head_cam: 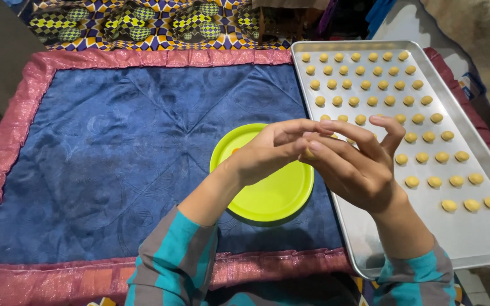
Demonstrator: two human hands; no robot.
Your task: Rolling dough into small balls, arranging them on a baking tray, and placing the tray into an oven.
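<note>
My left hand [270, 150] and my right hand [355, 164] meet above the right edge of a lime-green plate [273, 195]. Between their fingertips sits a small piece of yellow dough [309, 152], mostly hidden by the fingers. Both hands pinch it together. To the right lies a long metal tray [477, 232] carrying several rows of small yellow dough balls [372, 101]. My right hand hovers over the tray's left rim. Both sleeves are striped teal and grey.
A blue quilted mat [114, 158] with a pink shiny border covers the floor under the plate. A patterned yellow, purple and white cloth [143, 22] lies at the far edge. The tray's near end holds bare metal.
</note>
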